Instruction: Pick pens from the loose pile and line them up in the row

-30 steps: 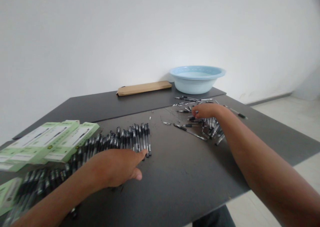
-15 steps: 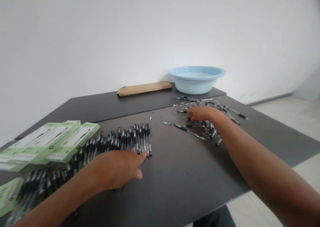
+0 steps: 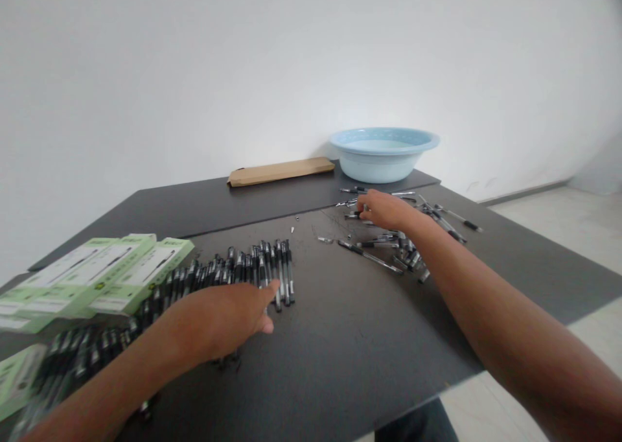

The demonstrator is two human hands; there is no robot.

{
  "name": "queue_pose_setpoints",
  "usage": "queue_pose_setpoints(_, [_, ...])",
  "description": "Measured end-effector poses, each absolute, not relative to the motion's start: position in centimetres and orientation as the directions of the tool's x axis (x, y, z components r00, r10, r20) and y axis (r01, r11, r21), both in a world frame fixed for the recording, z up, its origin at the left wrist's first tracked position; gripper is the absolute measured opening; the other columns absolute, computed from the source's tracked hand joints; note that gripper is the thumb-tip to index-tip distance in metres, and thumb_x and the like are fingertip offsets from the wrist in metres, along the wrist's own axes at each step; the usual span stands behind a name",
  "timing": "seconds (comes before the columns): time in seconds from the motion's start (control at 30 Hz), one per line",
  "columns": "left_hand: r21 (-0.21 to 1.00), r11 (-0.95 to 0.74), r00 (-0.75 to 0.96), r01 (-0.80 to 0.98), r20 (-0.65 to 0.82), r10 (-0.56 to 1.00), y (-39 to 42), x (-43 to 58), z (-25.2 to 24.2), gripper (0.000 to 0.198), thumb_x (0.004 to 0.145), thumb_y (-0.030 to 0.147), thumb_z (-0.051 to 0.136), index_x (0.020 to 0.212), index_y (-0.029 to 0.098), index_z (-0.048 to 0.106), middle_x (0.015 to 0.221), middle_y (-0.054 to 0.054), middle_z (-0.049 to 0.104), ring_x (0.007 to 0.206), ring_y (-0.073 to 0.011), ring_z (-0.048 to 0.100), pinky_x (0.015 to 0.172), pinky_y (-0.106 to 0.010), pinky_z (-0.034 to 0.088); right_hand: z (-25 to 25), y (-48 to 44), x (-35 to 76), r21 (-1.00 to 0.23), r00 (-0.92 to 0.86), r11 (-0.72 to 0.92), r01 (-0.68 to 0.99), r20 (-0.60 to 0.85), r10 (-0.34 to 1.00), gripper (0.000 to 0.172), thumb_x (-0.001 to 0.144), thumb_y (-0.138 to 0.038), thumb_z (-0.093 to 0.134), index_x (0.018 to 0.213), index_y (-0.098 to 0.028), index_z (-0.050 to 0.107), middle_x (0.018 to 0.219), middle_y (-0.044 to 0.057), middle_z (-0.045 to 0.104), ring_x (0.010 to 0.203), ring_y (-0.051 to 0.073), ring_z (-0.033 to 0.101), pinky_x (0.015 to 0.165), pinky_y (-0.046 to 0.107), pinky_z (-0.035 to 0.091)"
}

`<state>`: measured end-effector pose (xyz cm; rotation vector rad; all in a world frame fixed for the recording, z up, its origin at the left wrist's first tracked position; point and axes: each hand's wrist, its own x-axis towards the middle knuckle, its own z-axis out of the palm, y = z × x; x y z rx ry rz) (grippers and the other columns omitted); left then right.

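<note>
My left hand (image 3: pixel 228 319) lies over the lower part of a row of black-and-clear pens (image 3: pixel 286 273), thumb and forefinger apart, its other fingers hidden beneath. My right hand (image 3: pixel 381 209) is at the far side of a scattered heap of pens and parts (image 3: pixel 411 257); its fingertips are bent down and close together by a pen (image 3: pixel 354 216). Whether they grip anything is too small to tell. A loose pen (image 3: pixel 369 258) lies at the near side of the heap. More pens (image 3: pixel 63 364) lie in a row at the lower left.
Green-and-white pen boxes (image 3: pixel 140 270) overlap on the left of the dark table (image 3: pixel 330 364), with another box (image 3: pixel 17 377) nearer. A flat brown cardboard piece (image 3: pixel 282 171) and a light blue basin (image 3: pixel 383 160) stand at the back near the wall.
My right hand has moved away from me and slightly left over the heap. My left hand has shifted slightly left and up, and a pen by its fingertips sits a little lower.
</note>
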<state>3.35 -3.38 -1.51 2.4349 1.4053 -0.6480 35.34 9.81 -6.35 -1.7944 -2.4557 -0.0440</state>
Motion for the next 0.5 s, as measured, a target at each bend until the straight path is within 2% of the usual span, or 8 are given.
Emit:
queue_pose_setpoints(0.1, [-0.080, -0.446, 0.353, 0.891, -0.494, 0.794, -2.6, 3.1, -0.9, 0.066, 0.089, 0.036, 0.040, 0.145, 0.006, 0.021, 0.119, -0.022, 0.061, 0.107, -0.0300, 0.059, 0.086, -0.042, 0.045, -6.1, 9.7, 34.9, -0.070, -0.244, 0.264, 0.962, 0.218, 0.945, 0.024, 0.085, -0.030, 0.050, 0.102, -0.016, 0.058, 0.105, 0.012, 0.058, 0.088, 0.021, 0.056, 0.076, 0.029, 0.039])
queue_pose_setpoints(0.3, [-0.092, -0.394, 0.301, 0.914, -0.498, 0.813, -1.8, 3.7, -0.4, 0.071, 0.090, 0.038, 0.041, 0.145, 0.004, 0.012, 0.132, -0.024, 0.049, 0.117, -0.0290, 0.051, 0.094, -0.041, 0.041, -6.0, 9.1, 33.4, -0.266, -0.116, 0.275, 0.924, 0.491, 0.864, 0.018, 0.083, -0.028, 0.047, 0.096, -0.016, 0.054, 0.094, 0.009, 0.062, 0.081, 0.020, 0.055, 0.071, 0.028, 0.038])
queue_pose_setpoints(0.43, [-0.093, -0.400, 0.290, 0.912, -0.543, 0.788, -1.5, 4.2, -0.5, 0.072, 0.090, 0.038, 0.042, 0.145, 0.004, 0.011, 0.140, -0.022, 0.039, 0.123, -0.0279, 0.044, 0.098, -0.039, 0.037, -6.3, 9.0, 32.6, -0.427, -0.003, 0.289, 0.857, 0.557, 0.831, 0.020, 0.084, -0.031, 0.043, 0.097, -0.016, 0.048, 0.088, 0.008, 0.061, 0.076, 0.019, 0.054, 0.068, 0.027, 0.039])
queue_pose_setpoints(0.5, [-0.087, -0.409, 0.296, 0.908, -0.556, 0.777, -1.4, 4.3, -0.6, 0.074, 0.090, 0.039, 0.043, 0.145, 0.004, 0.010, 0.139, -0.022, 0.039, 0.123, -0.0282, 0.045, 0.098, -0.039, 0.037, -6.5, 9.3, 32.3, -0.495, 0.004, 0.285, 0.821, 0.503, 0.864, 0.025, 0.087, -0.031, 0.035, 0.105, -0.016, 0.042, 0.090, 0.009, 0.059, 0.077, 0.018, 0.054, 0.067, 0.028, 0.040])
